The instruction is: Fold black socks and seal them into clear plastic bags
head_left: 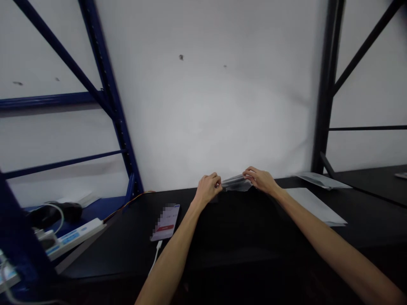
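I am cataloguing from the left: a power strip (74,237) lying on a blue shelf (101,207); a smartphone (164,222) resting on the black table (127,250), white cable (155,256) attached; the left hand (208,189), its fingers (216,180) clamping one end of a folded paper packet (235,183); that packet sitting near the table's far edge, long axis running crosswise between both hands, neither clearly nearer; the right hand (259,179), its fingers (249,173) clamping the other end; a pale envelope (314,206) and a second envelope (321,180) lying farther right.

I count two hands (235,184), one paper (235,183) between them, one phone (165,222) and two more papers (314,206) on the desk (254,228), and one power strip (74,238) left of it.
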A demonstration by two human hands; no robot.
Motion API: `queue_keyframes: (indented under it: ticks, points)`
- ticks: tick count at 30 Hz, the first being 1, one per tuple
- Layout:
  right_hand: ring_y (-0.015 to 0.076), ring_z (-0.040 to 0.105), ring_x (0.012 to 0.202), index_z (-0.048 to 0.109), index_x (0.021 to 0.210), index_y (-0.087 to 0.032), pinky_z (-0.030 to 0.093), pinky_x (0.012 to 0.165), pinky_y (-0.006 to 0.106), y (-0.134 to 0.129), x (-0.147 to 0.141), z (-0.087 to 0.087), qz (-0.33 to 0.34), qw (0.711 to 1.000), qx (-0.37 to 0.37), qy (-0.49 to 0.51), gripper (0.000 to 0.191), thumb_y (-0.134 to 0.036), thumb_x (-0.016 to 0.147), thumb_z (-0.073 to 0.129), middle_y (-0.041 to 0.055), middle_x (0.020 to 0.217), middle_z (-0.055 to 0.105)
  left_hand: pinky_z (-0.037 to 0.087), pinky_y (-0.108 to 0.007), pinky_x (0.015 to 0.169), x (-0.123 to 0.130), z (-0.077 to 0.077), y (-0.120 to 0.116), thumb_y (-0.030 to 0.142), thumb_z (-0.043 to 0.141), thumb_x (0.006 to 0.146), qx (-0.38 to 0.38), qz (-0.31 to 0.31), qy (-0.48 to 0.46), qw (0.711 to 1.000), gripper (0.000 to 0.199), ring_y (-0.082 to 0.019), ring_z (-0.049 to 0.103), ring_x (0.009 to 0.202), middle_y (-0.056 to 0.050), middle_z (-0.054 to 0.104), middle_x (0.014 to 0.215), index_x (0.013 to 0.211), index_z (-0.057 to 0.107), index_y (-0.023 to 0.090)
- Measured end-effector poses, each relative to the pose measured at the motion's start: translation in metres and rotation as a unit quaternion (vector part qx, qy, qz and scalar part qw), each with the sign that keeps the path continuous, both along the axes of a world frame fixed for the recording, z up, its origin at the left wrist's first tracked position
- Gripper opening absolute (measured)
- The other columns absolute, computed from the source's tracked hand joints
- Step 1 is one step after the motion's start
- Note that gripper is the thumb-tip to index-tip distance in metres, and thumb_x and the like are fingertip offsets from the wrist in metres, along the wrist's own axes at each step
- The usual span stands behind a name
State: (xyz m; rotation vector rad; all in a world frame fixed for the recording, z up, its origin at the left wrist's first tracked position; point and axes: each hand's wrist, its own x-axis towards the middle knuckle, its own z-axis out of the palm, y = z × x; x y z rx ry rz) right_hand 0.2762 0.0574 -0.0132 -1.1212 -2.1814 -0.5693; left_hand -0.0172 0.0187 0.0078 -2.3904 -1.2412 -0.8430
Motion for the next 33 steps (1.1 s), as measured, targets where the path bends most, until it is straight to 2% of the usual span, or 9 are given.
queue_keyframes:
  ticks: [7,11,13,16,19,22,26,29,33]
  points:
    - [0.0213,0.068,0.09,0.068,0.117,-0.028,0.044,0.062,0.029,0.013,0.018,-0.006,-0.022,0.999,0.002,0.027,0.028,-0.033,0.104,0.044,0.0047,0.122,0.068,0.042,-0.029,0.079,-0.027,0.004,0.001,0.021,0.061,0.088,-0.02,0.025,-0.032,0.999,0.005,-0.017,0.059,0.085,-0.002,0.063,0.096,0.085,0.064,0.022]
    - [0.0195,0.068,0.085,0.063,0.116,-0.026,0.05,0.071,0.031,0.012,0.017,-0.007,0.036,0.995,-0.053,0.075,0.023,-0.031,0.103,0.045,0.0057,0.121,0.068,0.044,-0.028,0.076,-0.039,0.0,0.007,0.022,0.059,0.09,-0.066,0.037,-0.047,0.996,0.006,-0.017,0.061,0.083,-0.003,0.063,0.095,0.086,0.064,0.021]
    - [0.0182,0.068,0.08,0.058,0.117,-0.024,0.053,0.072,0.032,0.011,0.013,-0.009,0.087,0.98,-0.119,0.133,0.021,-0.034,0.104,0.044,0.0071,0.119,0.068,0.046,-0.029,0.079,-0.038,-0.003,0.008,0.027,0.06,0.092,-0.089,0.017,-0.041,0.995,0.009,-0.017,0.062,0.085,-0.004,0.063,0.102,0.092,0.067,0.021]
    - [0.0188,0.07,0.08,0.049,0.115,-0.024,0.053,0.056,0.028,0.008,0.005,-0.012,0.149,0.936,-0.227,0.224,0.025,-0.045,0.105,0.04,0.01,0.129,0.065,0.047,-0.033,0.093,-0.025,-0.007,0.004,0.034,0.06,0.095,-0.074,-0.047,-0.035,0.996,0.022,-0.02,0.061,0.103,-0.006,0.059,0.121,0.114,0.069,0.025]
    - [0.0215,0.072,0.087,0.045,0.112,-0.025,0.052,0.048,0.025,0.001,-0.007,-0.012,0.193,0.904,-0.27,0.27,0.031,-0.054,0.104,0.039,0.0112,0.134,0.062,0.043,-0.036,0.105,-0.004,-0.01,-0.002,0.032,0.055,0.099,-0.048,-0.102,-0.004,0.994,0.028,-0.021,0.056,0.115,-0.005,0.056,0.131,0.124,0.067,0.031]
    - [0.024,0.07,0.098,0.047,0.114,-0.025,0.056,0.055,0.028,-0.007,-0.021,-0.008,0.228,0.894,-0.267,0.278,0.036,-0.058,0.104,0.037,0.011,0.126,0.065,0.042,-0.037,0.105,0.012,-0.012,-0.007,0.029,0.047,0.104,-0.013,-0.095,0.016,0.995,0.031,-0.02,0.056,0.115,-0.005,0.057,0.132,0.126,0.067,0.033]
    - [0.0233,0.068,0.1,0.051,0.115,-0.026,0.058,0.07,0.034,-0.017,-0.038,-0.006,0.24,0.902,-0.24,0.268,0.037,-0.058,0.104,0.036,0.0088,0.123,0.067,0.042,-0.038,0.102,0.013,-0.013,-0.007,0.03,0.044,0.105,0.029,-0.047,0.012,0.998,0.033,-0.02,0.058,0.111,-0.005,0.058,0.129,0.131,0.064,0.033]
    - [0.0214,0.067,0.096,0.055,0.116,-0.026,0.055,0.084,0.038,-0.023,-0.045,-0.006,0.246,0.915,-0.203,0.249,0.034,-0.053,0.106,0.038,0.006,0.115,0.069,0.042,-0.041,0.104,0.007,-0.015,-0.004,0.036,0.054,0.102,0.043,-0.023,0.029,0.998,0.036,-0.023,0.058,0.115,-0.006,0.056,0.136,0.138,0.058,0.035]
    - [0.0206,0.065,0.098,0.058,0.121,-0.025,0.05,0.091,0.038,-0.029,-0.048,-0.004,0.238,0.932,-0.151,0.229,0.028,-0.044,0.107,0.041,0.0049,0.11,0.068,0.043,-0.046,0.105,0.003,-0.021,0.002,0.044,0.075,0.086,0.03,0.027,0.03,0.999,0.062,-0.03,0.057,0.121,-0.01,0.044,0.152,0.142,0.054,0.031]
